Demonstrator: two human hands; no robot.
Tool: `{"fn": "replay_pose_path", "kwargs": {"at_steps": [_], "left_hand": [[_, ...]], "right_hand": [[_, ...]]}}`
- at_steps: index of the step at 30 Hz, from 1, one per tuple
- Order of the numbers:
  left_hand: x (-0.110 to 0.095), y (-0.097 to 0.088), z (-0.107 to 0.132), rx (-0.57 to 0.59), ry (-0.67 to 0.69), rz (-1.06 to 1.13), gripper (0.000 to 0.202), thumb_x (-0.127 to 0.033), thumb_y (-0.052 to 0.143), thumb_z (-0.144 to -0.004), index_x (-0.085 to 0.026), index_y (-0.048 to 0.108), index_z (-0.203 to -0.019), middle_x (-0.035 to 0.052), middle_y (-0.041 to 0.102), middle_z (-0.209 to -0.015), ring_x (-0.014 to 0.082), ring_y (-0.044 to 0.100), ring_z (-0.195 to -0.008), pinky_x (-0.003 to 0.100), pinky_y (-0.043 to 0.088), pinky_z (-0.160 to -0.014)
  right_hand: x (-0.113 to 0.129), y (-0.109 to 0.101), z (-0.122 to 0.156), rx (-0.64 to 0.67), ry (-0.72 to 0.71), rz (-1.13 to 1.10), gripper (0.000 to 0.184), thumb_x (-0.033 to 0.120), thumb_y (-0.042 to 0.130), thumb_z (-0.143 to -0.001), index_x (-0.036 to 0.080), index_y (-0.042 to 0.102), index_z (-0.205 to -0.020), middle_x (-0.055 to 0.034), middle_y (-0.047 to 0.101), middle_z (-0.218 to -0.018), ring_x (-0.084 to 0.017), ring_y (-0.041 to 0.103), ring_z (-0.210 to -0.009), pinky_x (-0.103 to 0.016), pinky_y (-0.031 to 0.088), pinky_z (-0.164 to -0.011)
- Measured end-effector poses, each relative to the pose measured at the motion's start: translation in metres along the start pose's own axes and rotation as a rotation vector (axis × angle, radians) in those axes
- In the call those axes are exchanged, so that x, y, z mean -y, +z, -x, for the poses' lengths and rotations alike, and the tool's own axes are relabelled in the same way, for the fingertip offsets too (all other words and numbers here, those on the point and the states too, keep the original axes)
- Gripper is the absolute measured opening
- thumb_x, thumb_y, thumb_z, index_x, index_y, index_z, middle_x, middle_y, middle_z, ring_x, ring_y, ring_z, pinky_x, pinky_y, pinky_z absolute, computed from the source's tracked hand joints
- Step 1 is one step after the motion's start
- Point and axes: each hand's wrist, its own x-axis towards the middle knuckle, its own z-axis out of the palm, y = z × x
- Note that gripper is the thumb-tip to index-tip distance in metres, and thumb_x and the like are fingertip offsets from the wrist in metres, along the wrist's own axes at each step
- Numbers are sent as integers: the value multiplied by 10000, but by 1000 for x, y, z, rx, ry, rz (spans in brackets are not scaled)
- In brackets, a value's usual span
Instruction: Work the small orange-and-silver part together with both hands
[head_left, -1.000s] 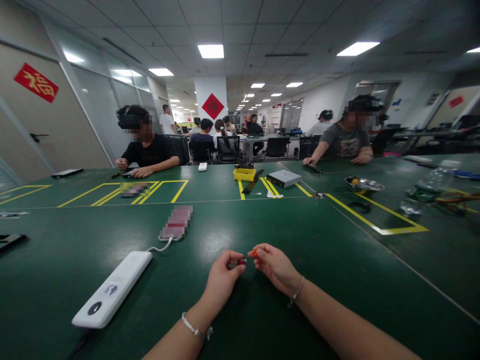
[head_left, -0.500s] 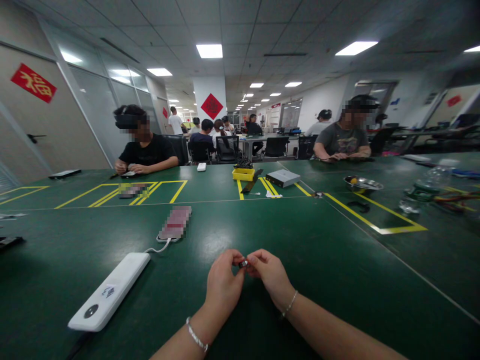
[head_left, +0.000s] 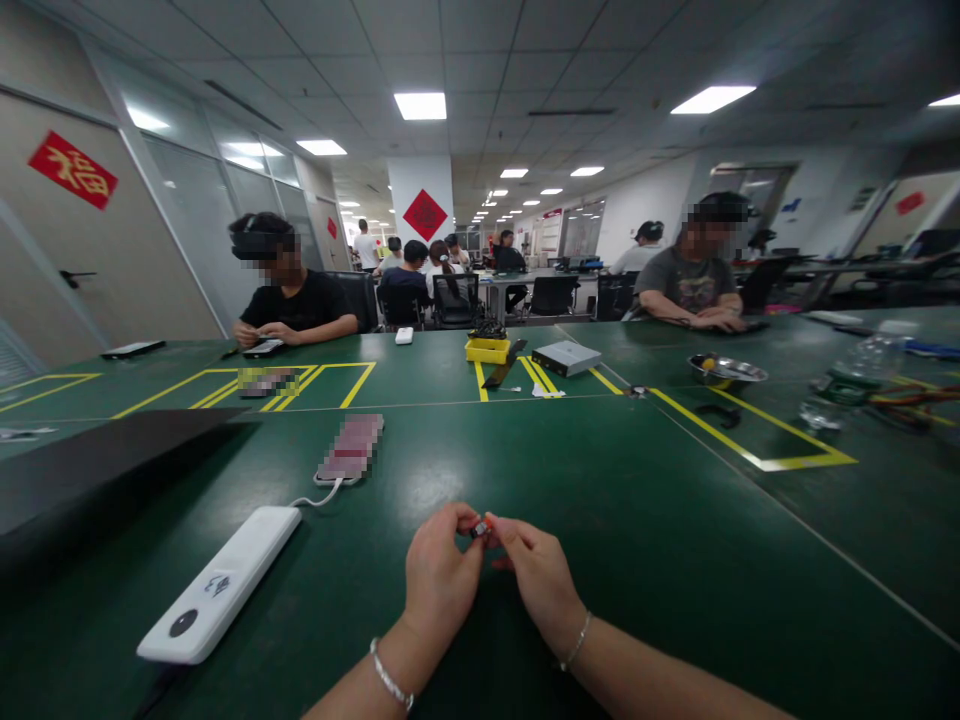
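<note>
From my end of the feed, the small metallic piece (head_left: 478,530) sits just above the near part of the table, pinched in the fingertips of the left hand (head_left: 444,568), while the right hand (head_left: 541,575) grips the orange piece (head_left: 489,521) against its right side. The orange piece is a touch higher, so the pair runs roughly crosswise, left to right; the metallic piece's own long axis and which way it points I can't read, since it is tiny and mostly behind fingers. A second ago I saw the hands apart, with a gap between the two pieces; now the fingertips meet. A dark flat panel (head_left: 112,460) has also come in over the table on the left, and the grey-shirted person (head_left: 690,280) across from me has drawn both hands together. The green tabletop (head_left: 637,520) is marked with yellow tape. On it I see a long white device (head_left: 225,580) cabled to a phone (head_left: 351,448), a yellow bin (head_left: 486,353), a grey box (head_left: 568,356), a metal bowl (head_left: 752,374) and a clear bottle (head_left: 846,388). Behind, ceiling panels light an office, with a red diamond sign (head_left: 425,214) on a white column and people seated beyond.
</note>
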Motion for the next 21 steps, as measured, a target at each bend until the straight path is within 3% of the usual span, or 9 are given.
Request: {"fn": "replay_pose_path", "kwargs": {"at_steps": [6, 10, 13, 17, 20, 21], "left_hand": [[-4, 3, 3, 42, 46, 59, 193, -217, 629, -625, -245, 599, -814, 24, 589, -791, 220, 521, -786, 327, 351, -767], [0, -3, 2, 90, 62, 111, 300, -258, 627, -640, -234, 586, -936, 55, 587, -949, 246, 497, -930, 359, 317, -863], [8, -10, -4, 102, 56, 28, 221, -276, 543, -714, -222, 576, -925, 51, 588, -937, 229, 507, -922, 367, 335, -855], [13, -12, -10, 164, 67, -104, 170, -284, 444, -770, -209, 565, -863, 34, 587, -883, 197, 527, -866, 350, 382, -796], [12, -9, -10, 186, 77, -148, 175, -286, 415, -780, -209, 561, -839, 26, 586, -852, 182, 533, -835, 323, 397, -763], [12, -8, -10, 188, 73, -161, 174, -286, 414, -778, -210, 562, -829, 24, 588, -841, 181, 535, -827, 317, 400, -755]], "right_hand": [[16, -8, -10, 10, -30, 19, 169, 305, 617, -634, 163, 601, -724, -16, 603, -685, -142, 548, -662, -251, 435, -585], [24, -52, -33, -171, 49, -88, 125, 277, 569, -662, 178, 559, -737, -13, 568, -705, -140, 555, -685, -242, 458, -553], [31, -109, -55, -429, 36, -87, 95, 229, 569, -653, 178, 530, -723, -15, 551, -714, -127, 564, -674, -246, 486, -598], [44, -203, -63, -717, 4, 174, 92, 171, 575, -626, 182, 508, -688, -32, 545, -717, -127, 555, -666, -257, 473, -623], [40, -286, -46, -850, 46, 485, 84, 188, 603, -599, 192, 520, -613, -107, 536, -744, -221, 536, -780, -357, 413, -648], [34, -316, -39, -894, 50, 755, 77, 217, 596, -605, 202, 521, -591, -136, 536, -753, -253, 525, -799, -388, 386, -630]]}}
